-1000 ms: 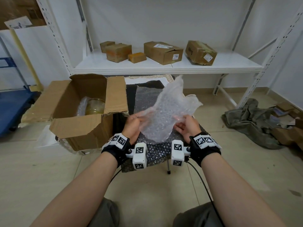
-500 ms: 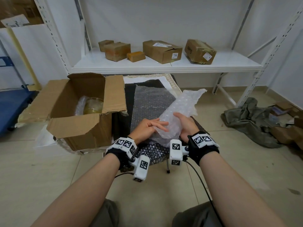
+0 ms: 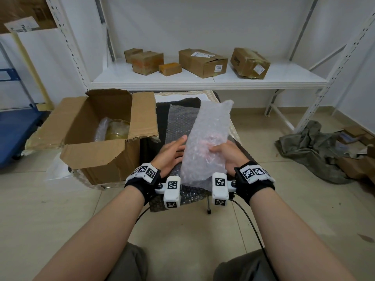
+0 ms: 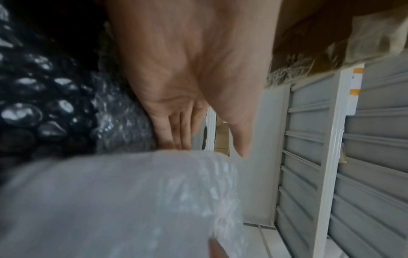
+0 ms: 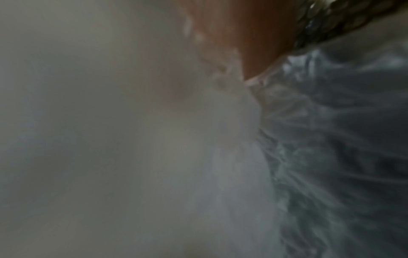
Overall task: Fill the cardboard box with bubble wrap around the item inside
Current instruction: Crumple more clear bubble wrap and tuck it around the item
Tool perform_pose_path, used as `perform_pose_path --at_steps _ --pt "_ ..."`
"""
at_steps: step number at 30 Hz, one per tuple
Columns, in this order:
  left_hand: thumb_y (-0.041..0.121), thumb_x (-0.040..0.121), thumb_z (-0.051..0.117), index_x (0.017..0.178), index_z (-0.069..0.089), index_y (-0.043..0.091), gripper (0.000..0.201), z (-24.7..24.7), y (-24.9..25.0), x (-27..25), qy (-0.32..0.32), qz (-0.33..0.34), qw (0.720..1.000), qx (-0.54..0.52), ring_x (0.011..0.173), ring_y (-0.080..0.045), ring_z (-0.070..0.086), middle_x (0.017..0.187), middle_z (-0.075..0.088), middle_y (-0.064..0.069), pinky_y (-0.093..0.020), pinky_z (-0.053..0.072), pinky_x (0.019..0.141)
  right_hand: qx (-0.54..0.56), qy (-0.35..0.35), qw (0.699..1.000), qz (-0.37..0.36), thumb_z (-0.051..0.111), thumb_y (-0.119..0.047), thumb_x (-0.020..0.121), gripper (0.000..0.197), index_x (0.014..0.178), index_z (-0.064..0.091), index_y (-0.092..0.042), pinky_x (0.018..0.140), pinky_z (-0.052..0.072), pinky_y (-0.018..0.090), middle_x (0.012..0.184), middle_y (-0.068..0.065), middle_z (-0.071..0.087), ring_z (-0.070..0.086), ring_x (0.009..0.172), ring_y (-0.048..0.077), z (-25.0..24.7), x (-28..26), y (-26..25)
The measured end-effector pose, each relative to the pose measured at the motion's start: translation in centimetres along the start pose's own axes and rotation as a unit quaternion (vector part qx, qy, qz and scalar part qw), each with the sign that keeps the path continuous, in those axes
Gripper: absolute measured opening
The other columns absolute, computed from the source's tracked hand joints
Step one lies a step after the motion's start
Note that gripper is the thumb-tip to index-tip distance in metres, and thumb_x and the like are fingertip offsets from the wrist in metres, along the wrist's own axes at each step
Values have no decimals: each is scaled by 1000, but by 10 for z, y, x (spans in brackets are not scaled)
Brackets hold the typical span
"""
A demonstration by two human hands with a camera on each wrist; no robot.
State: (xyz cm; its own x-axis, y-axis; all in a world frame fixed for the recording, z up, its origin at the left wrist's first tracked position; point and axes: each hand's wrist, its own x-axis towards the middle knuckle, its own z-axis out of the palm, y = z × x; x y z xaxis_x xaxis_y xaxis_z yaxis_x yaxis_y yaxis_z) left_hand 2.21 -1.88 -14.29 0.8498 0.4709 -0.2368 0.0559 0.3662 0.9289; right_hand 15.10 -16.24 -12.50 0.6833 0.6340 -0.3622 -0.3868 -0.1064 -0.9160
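Note:
An open cardboard box [image 3: 95,159] stands on the floor at the left, flaps spread. Inside it sits a yellowish glass item [image 3: 118,130] with clear wrap beside it. In front of me I hold a piece of bubble wrap [image 3: 209,136] folded into a long strip that points up and away. My right hand [image 3: 218,151] grips its right side, thumb across the front and fingers behind. My left hand [image 3: 178,147] lies with straight fingers against the strip's left edge. The left wrist view shows those straight fingers [image 4: 176,129] above the bubble wrap [image 4: 123,200]. In the right wrist view blurred bubble wrap [image 5: 309,139] fills the picture.
A black-covered low stand [image 3: 162,110] under my hands carries another flat bubble wrap sheet [image 3: 180,120]. Behind it a white shelf [image 3: 203,83] holds several cardboard boxes. An olive cloth heap [image 3: 310,151] lies at the right, a blue cart [image 3: 14,134] at the left.
The spread sheet has been folded into a narrow strip and tipped more upright. My left hand let go of it and now lies flat against its left edge.

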Motion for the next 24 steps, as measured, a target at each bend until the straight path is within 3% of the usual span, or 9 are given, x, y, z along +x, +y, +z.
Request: perform_pose_path --at_steps 4,7,10,13,18,24 --pt "31 92 64 122 64 5 39 3 2 -4 -2 2 1000 1 108 -23 68 114 71 -12 -34 53 95 -19 -56 998 5 51 15 88 44 128 58 -2 92 54 53 121 22 68 67 110 39 1 -4 0" --pt "22 92 64 121 64 3 35 4 1 -4 -2 18 1000 19 110 -26 66 119 69 -16 -35 53 93 -39 -60 997 6 56 12 87 40 125 61 -1 90 56 48 118 21 69 68 107 37 0 -7 -1" --pt "13 92 62 126 61 6 35 4 2 -6 1 30 999 19 109 -28 66 120 68 -15 -37 55 92 -23 -62 998 7 63 -5 91 31 121 64 -2 95 54 48 116 19 71 68 108 35 -1 -8 -3" --pt "7 92 61 129 58 7 38 4 4 -8 -6 32 999 11 113 -31 64 122 67 -15 -43 52 97 1 -67 998 6 64 -18 94 33 124 63 -3 98 52 48 117 17 71 68 109 34 -3 -5 -1" --pt "-3 92 54 132 54 5 41 5 5 -6 -16 27 999 -14 118 -34 60 129 61 -18 -45 51 98 -4 -49 999 -1 59 -6 95 33 128 60 -3 90 56 44 118 18 70 68 109 34 -5 -2 2" --pt "-6 92 49 130 53 7 40 8 8 -5 -15 11 998 -54 123 -35 56 134 57 -19 -49 45 104 -12 -51 999 7 55 -7 98 29 127 61 -4 85 57 40 120 20 69 67 107 33 -5 -4 0"
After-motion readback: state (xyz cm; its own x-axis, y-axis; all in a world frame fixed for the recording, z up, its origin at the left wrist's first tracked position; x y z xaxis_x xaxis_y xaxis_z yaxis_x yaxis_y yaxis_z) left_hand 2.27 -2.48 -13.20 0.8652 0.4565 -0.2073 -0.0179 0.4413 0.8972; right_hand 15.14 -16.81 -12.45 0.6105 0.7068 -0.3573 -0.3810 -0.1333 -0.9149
